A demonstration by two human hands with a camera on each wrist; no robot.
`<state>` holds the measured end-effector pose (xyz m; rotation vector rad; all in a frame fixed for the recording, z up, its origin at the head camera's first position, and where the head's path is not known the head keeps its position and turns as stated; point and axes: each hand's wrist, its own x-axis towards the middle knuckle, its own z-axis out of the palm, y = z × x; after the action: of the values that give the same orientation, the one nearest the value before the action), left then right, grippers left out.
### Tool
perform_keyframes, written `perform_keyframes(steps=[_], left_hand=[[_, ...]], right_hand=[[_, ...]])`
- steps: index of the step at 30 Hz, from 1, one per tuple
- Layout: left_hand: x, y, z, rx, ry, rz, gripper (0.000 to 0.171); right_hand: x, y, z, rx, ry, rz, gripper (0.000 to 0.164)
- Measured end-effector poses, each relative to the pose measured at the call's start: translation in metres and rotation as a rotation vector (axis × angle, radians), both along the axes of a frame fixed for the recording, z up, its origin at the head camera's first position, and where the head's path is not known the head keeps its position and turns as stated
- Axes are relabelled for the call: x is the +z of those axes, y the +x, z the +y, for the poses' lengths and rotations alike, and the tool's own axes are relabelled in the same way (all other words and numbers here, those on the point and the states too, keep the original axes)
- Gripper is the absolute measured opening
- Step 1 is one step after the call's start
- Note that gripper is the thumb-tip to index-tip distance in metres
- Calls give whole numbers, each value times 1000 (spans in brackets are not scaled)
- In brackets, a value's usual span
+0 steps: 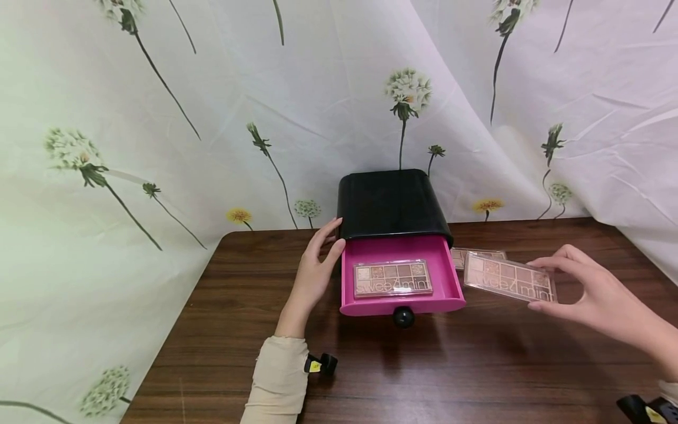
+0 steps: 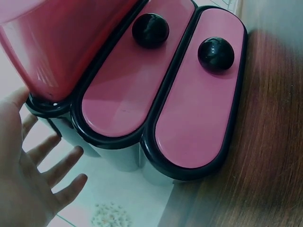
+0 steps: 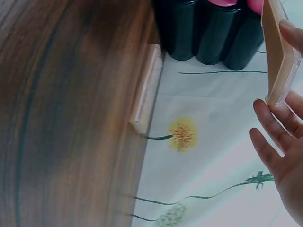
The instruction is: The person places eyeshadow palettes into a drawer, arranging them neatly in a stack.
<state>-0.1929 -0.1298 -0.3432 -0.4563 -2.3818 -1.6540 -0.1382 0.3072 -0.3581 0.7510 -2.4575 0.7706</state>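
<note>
A black drawer unit (image 1: 392,200) stands at the back of the table, its pink top drawer (image 1: 450,277) pulled out. One eyeshadow palette (image 1: 392,278) lies in that drawer. My left hand (image 1: 312,274) rests against the unit's left side, fingers spread and loosely extended, as the left wrist view also shows. To the right of the drawer, my right hand (image 1: 598,291) pinches another eyeshadow palette (image 1: 508,278) by its right end, above the table. Behind it, a further palette (image 3: 147,90) lies on the table beside the unit, partly hidden in the head view.
Two lower pink drawers (image 2: 118,99) are closed, each with a round black knob (image 2: 216,54). The dark wooden table (image 1: 450,371) meets a white cloth backdrop (image 1: 318,88) printed with dandelions right behind the unit.
</note>
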Motion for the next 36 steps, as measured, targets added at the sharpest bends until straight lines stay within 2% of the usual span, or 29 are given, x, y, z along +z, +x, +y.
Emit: perform_keyframes(steps=[10,21,36], left_hand=[[-1,-1,0,3,-5,3,46],[-1,-1,0,6,-1,5,46],[0,0,0,4,-1,13,46]], right_hand=[[22,5,-12,47,5,52,76],[33,-8,-43,158,-11,94,75],[45,-18,-91,133,68,49,64]])
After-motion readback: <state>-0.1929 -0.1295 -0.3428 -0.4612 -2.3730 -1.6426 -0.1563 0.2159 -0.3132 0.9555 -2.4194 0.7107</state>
